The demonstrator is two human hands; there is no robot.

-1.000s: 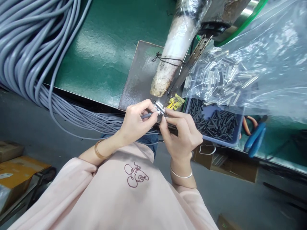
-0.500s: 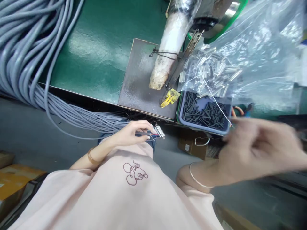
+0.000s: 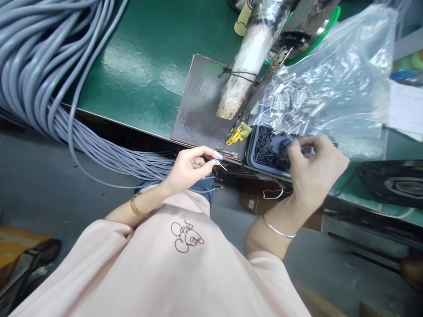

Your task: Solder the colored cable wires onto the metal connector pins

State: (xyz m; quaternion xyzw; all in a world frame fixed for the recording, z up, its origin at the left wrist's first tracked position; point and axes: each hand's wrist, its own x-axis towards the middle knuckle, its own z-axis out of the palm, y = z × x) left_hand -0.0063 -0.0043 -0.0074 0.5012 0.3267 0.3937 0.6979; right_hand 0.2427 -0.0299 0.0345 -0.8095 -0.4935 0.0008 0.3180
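Note:
My left hand (image 3: 191, 169) is closed in a pinch on the end of a grey cable, whose thin red, blue and white wires (image 3: 222, 162) stick out past the fingertips. Just beyond them a metal multi-pin connector (image 3: 228, 154) shows at the front edge of the dark board; I cannot tell whether the wires are joined to it. Over the right part of a blue tray (image 3: 269, 171) of short black tubes (image 3: 264, 147) is my right hand (image 3: 317, 169), its fingers curled together. Whatever they may hold is hidden.
A soldering iron (image 3: 261, 90) and a wrapped white roll (image 3: 239, 72) lean over the dark board (image 3: 198, 101), near a yellow clip (image 3: 238, 133). Behind the tray lies a clear bag (image 3: 357, 88) of metal connectors. Bundled grey cables (image 3: 39, 57) hang over the bench's left side.
My right hand has swung left from beyond the tray to above its black tubes. The thin bright wire near it no longer shows. My left hand has shifted slightly up and right.

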